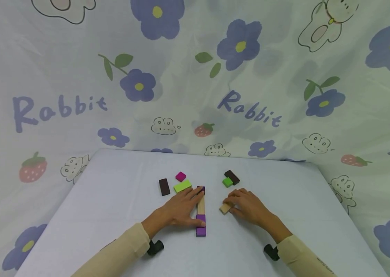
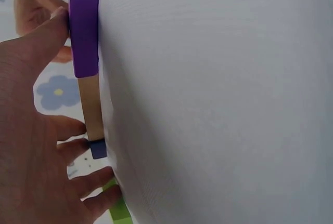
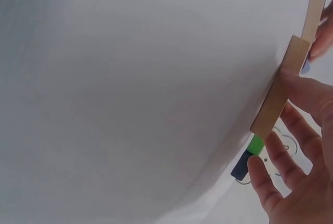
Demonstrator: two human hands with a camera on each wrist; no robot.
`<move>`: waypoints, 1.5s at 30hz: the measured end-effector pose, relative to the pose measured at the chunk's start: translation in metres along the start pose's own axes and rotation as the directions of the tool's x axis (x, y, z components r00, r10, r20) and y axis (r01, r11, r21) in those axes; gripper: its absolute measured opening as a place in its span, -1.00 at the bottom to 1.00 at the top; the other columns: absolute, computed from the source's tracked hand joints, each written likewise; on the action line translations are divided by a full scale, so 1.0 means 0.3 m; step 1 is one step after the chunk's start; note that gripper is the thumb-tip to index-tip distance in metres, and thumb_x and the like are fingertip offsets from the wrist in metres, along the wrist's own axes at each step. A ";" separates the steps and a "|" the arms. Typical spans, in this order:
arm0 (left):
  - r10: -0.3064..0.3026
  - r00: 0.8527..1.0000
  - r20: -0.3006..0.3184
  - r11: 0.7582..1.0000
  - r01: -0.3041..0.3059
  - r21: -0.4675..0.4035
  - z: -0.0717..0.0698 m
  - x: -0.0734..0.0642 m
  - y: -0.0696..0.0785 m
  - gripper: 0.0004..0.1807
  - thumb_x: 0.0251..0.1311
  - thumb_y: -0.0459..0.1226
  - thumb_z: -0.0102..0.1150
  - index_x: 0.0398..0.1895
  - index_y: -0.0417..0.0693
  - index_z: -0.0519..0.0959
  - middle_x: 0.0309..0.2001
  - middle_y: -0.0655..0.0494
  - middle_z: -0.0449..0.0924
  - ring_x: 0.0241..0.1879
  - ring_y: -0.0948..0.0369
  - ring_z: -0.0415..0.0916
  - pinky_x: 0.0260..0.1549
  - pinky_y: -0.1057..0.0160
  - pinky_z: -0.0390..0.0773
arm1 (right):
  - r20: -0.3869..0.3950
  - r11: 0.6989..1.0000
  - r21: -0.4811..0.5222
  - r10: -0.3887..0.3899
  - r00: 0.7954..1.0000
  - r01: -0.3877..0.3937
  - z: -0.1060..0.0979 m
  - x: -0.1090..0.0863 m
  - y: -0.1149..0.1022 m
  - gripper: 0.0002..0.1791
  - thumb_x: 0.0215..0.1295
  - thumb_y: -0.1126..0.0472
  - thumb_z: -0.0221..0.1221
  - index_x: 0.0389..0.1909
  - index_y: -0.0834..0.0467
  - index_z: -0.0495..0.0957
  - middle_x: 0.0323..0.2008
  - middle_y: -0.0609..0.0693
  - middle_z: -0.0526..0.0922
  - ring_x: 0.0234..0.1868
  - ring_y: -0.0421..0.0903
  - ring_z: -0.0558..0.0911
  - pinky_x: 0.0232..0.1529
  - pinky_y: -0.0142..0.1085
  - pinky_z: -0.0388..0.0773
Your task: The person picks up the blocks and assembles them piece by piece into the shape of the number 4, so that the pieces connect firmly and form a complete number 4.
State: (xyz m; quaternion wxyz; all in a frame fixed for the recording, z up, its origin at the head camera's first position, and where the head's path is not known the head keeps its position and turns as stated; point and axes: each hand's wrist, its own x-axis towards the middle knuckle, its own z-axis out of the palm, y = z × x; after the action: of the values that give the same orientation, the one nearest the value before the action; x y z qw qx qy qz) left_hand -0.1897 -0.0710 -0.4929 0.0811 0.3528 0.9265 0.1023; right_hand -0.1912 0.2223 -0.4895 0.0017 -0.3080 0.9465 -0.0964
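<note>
A straight row lies on the table before me: a purple block (image 1: 201, 231) nearest, a natural wood block (image 1: 200, 206) behind it and a dark purple block (image 1: 201, 188) at the far end. My left hand (image 1: 182, 207) spans the row from its left side. Its thumb touches the purple block and its extended fingertips rest at the far end, beside a lime green block (image 1: 182, 186). To the right of the row, my right hand (image 1: 248, 206) pinches a natural wood block (image 3: 278, 89) between thumb and fingers, low over the table.
Left of the row lie a dark brown block (image 1: 164, 187) and a magenta block (image 1: 180, 176). Beyond my right hand, a green block (image 1: 227, 182) sits against another dark brown block (image 1: 232, 177). A white cloth covers the table (image 1: 118, 192); a printed curtain (image 1: 181, 77) hangs behind.
</note>
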 end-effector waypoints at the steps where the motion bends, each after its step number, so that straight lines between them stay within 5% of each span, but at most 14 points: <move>1: 0.000 1.000 -0.001 1.000 0.000 0.001 0.000 0.000 0.000 0.15 0.14 0.46 0.05 0.60 -0.09 0.12 0.60 -0.01 0.00 0.55 -0.10 -0.01 0.47 -0.04 0.10 | 0.000 1.000 -0.003 -0.001 1.000 0.001 0.000 0.001 -0.001 -0.64 0.23 0.17 0.43 0.06 -0.08 0.71 0.00 -0.13 0.64 0.12 -0.04 0.53 0.08 -0.03 0.57; 15: -0.003 1.000 -0.002 1.000 0.003 0.003 -0.002 0.000 0.003 0.14 0.14 0.45 0.06 0.59 -0.09 0.13 0.60 -0.02 0.01 0.55 -0.10 -0.01 0.47 -0.04 0.11 | 0.015 0.999 -0.024 -0.036 0.999 0.036 -0.019 0.024 -0.002 -0.69 0.23 0.16 0.42 0.00 -0.01 0.73 -0.07 -0.11 0.68 -0.02 -0.06 0.58 -0.04 -0.12 0.60; 37: 0.001 1.000 0.004 1.000 -0.001 0.029 -0.013 -0.006 0.008 0.13 0.16 0.46 0.03 0.59 -0.08 0.13 0.59 -0.02 0.04 0.54 -0.10 -0.01 0.47 -0.03 0.11 | 0.070 0.997 0.020 0.079 0.994 -0.081 -0.051 0.077 -0.014 -0.63 0.27 0.04 0.40 0.09 -0.02 0.70 -0.03 -0.09 0.66 -0.06 -0.13 0.59 -0.01 -0.15 0.59; 45: 0.001 1.000 0.000 1.000 -0.001 0.022 -0.017 -0.009 0.011 0.13 0.15 0.46 0.04 0.59 -0.07 0.14 0.59 -0.01 0.06 0.54 -0.10 0.01 0.46 -0.05 0.14 | 0.023 0.999 0.022 0.025 0.999 -0.025 -0.059 0.102 -0.015 -0.66 0.28 0.08 0.40 0.06 0.01 0.70 -0.12 -0.11 0.64 -0.21 -0.20 0.54 -0.18 -0.25 0.57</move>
State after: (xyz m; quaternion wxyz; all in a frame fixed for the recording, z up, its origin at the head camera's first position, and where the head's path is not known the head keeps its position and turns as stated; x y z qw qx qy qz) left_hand -0.1868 -0.0709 -0.4868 0.0773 0.3541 0.9274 0.0921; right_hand -0.2145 0.2041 -0.4695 0.0170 -0.2973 0.9490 -0.1035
